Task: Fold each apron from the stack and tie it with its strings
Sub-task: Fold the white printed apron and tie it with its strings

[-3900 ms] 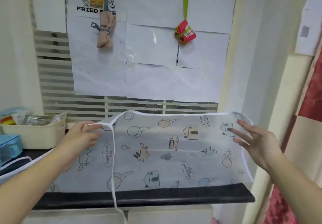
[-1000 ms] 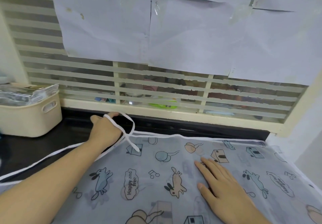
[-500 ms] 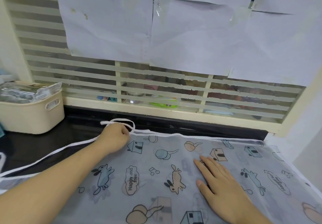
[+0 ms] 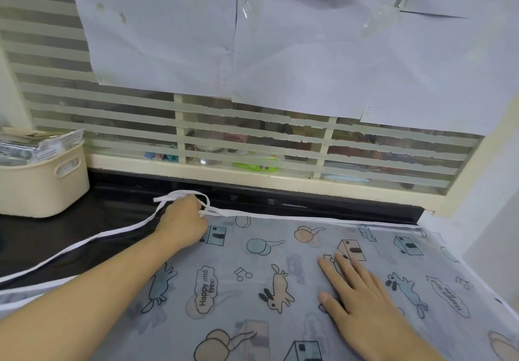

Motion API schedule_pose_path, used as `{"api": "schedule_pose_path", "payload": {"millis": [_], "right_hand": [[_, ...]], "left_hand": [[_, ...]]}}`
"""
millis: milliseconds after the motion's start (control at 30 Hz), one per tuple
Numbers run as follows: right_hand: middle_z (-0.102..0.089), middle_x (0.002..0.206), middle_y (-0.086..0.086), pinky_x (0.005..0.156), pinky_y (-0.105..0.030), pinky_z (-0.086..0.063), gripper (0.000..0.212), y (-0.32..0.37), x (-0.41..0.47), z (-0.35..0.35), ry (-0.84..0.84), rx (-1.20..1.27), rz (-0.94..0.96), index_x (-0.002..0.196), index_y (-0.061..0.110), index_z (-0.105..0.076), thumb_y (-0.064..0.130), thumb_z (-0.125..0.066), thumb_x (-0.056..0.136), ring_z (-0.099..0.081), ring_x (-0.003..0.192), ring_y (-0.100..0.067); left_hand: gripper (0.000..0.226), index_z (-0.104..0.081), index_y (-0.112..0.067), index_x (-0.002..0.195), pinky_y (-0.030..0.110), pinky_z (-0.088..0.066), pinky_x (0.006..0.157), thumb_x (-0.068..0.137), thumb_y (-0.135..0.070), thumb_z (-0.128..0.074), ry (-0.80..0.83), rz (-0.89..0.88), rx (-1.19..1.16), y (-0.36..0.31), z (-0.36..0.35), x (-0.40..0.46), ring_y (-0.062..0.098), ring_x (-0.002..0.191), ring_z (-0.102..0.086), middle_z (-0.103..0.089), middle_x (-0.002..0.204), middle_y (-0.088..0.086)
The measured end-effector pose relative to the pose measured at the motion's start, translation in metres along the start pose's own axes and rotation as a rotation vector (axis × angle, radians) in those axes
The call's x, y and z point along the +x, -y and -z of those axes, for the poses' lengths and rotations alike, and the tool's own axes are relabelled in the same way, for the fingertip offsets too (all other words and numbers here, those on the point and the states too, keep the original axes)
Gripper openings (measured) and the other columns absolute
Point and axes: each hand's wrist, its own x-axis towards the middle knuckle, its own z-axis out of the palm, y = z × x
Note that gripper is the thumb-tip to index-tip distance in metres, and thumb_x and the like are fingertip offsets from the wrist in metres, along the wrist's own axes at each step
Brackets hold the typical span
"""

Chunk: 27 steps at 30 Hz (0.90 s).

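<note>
The apron [image 4: 280, 276] lies spread on the black counter [image 4: 56, 237], right hand [image 4: 362, 299] flat on it with straight fingers, left hand [image 4: 182, 223] at ten o'clock clenching its string [image 4: 112, 233], basket [image 4: 42, 183] farther out.

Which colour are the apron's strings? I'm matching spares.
White, on the thin fabric strings of the cartoon-printed pale grey apron, seen in the head view.

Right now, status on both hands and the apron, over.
Left hand grips the white strings at the apron's far corner. Right hand flat, pressing the apron on the black counter. Apron spread, unfolded. Cream basket sits apart, left.
</note>
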Motion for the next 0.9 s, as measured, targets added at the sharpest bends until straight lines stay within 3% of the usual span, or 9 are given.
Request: {"api": "schedule_pose_path", "payload": {"millis": [100, 200, 367, 467, 567, 733, 800, 900], "right_hand": [[0.028, 0.167, 0.023, 0.130, -0.040, 0.011, 0.099, -0.003, -0.004, -0.004, -0.013, 0.010, -0.043, 0.144, 0.070, 0.023, 0.090, 0.040, 0.049, 0.025, 0.156, -0.008], [0.027, 0.168, 0.022, 0.129, -0.040, 0.011, 0.076, -0.002, -0.006, -0.006, -0.034, 0.026, -0.077, 0.143, 0.071, 0.023, 0.083, 0.021, 0.067, 0.024, 0.157, -0.010], [0.021, 0.171, 0.017, 0.130, -0.042, 0.008, 0.089, 0.000, -0.008, -0.005, -0.052, 0.012, -0.139, 0.155, 0.060, 0.018, 0.080, 0.017, 0.068, 0.019, 0.160, -0.020], [0.018, 0.173, 0.014, 0.130, -0.048, 0.006, 0.094, -0.001, -0.008, -0.003, -0.024, 0.013, -0.175, 0.158, 0.057, 0.016, 0.086, 0.011, 0.068, 0.015, 0.161, -0.025], [0.018, 0.173, 0.011, 0.129, -0.056, 0.003, 0.090, -0.002, -0.008, 0.000, 0.007, 0.011, -0.235, 0.158, 0.055, 0.019, 0.091, -0.004, 0.078, 0.015, 0.161, -0.027], [0.020, 0.174, 0.003, 0.126, -0.064, 0.001, 0.097, 0.000, -0.011, 0.007, 0.018, -0.026, -0.262, 0.164, 0.038, 0.012, 0.090, -0.010, 0.084, 0.016, 0.160, -0.031], [0.021, 0.173, 0.000, 0.127, -0.062, 0.006, 0.095, 0.005, -0.011, 0.010, -0.054, -0.032, -0.220, 0.166, 0.032, 0.010, 0.084, -0.012, 0.089, 0.021, 0.159, -0.032], [0.023, 0.172, 0.007, 0.128, -0.048, 0.016, 0.075, 0.022, -0.008, 0.008, -0.116, 0.056, -0.029, 0.163, 0.043, 0.014, 0.070, -0.016, 0.100, 0.032, 0.155, -0.022]], "left_hand": [[0.015, -0.062, -0.016, 0.107, 0.033, -0.048, 0.066, 0.093, -0.015, -0.058, 0.013, -0.046, -0.027, -0.001, -0.006, -0.002, 0.021, 0.087, -0.062, -0.064, 0.097, 0.003], [0.024, -0.062, -0.018, 0.119, 0.036, -0.051, 0.085, 0.095, -0.020, -0.059, -0.003, -0.117, 0.010, -0.002, -0.013, -0.008, 0.021, 0.103, -0.058, -0.061, 0.116, 0.002], [0.043, -0.056, -0.017, 0.141, 0.042, -0.044, 0.112, 0.102, -0.034, -0.054, 0.021, -0.197, 0.062, -0.004, -0.018, -0.016, 0.023, 0.132, -0.049, -0.053, 0.146, 0.001], [0.054, -0.044, -0.029, 0.154, 0.048, -0.030, 0.121, 0.103, -0.047, -0.047, 0.135, -0.213, 0.152, -0.005, -0.017, -0.017, 0.024, 0.149, -0.032, -0.037, 0.161, -0.007], [0.061, -0.030, -0.040, 0.160, 0.052, -0.020, 0.124, 0.103, -0.057, -0.041, 0.214, -0.170, 0.226, -0.006, -0.017, -0.016, 0.026, 0.156, -0.018, -0.024, 0.168, -0.008], [0.057, -0.035, -0.032, 0.159, 0.046, -0.022, 0.123, 0.105, -0.050, -0.040, 0.089, -0.249, 0.252, -0.017, -0.021, -0.029, 0.025, 0.153, -0.022, -0.027, 0.165, -0.002], [0.059, -0.033, -0.030, 0.161, 0.043, -0.018, 0.126, 0.106, -0.051, -0.038, 0.107, -0.321, 0.265, -0.027, -0.032, -0.041, 0.025, 0.155, -0.019, -0.024, 0.168, 0.001], [0.069, -0.009, -0.039, 0.167, 0.041, -0.003, 0.131, 0.104, -0.065, -0.019, 0.221, -0.399, 0.307, -0.035, -0.050, -0.061, 0.021, 0.161, -0.003, -0.005, 0.175, -0.002]]}}
